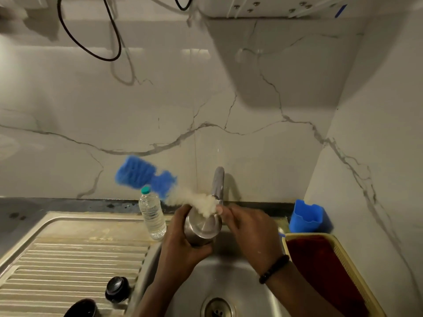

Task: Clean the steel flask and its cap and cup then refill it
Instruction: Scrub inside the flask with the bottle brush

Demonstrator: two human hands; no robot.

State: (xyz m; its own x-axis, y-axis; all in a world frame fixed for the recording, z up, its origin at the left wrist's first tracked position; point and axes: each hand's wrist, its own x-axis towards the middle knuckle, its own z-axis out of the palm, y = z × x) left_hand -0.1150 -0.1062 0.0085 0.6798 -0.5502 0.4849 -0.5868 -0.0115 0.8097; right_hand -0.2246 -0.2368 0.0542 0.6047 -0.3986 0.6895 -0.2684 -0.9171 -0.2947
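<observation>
1. Head view, low centre of frame: steel flask (201,227) held over the sink (206,277), tilted with its base toward the camera and its mouth up toward the tap (218,181).
2. Left hand (180,245) wrapped round the flask's body from the left side, fingers curled under and thumb across, gripping it firmly.
3. Right hand (248,229) just right of the flask's mouth, fingertips pinched on the handle end of a bottle brush (194,200); exact finger placement blurred by motion.
4. Brush's pale bristles smeared across the flask's mouth, with a blue sponge head (143,175) sticking out to the upper left, blurred against the marble wall (160,99).
5. Dark beaded bracelet (273,268) on the right wrist.
6. Clear plastic water bottle (152,216) with a teal cap, upright on the sink's edge, just left of the left hand.
7. Lower left of frame, on the ribbed draining board (68,261): black flask cap (117,289) near the basin rim, and a dark cup (81,308) partly cut off by the bottom edge.
8. Right of frame: blue plastic holder (307,217) against the wall, with a cream basket (348,266) holding a dark red cloth (320,266) in front of it.
9. Drain (217,308) at bottom centre of the basin.
10. Black cable (91,30) looping down the wall at upper left.
</observation>
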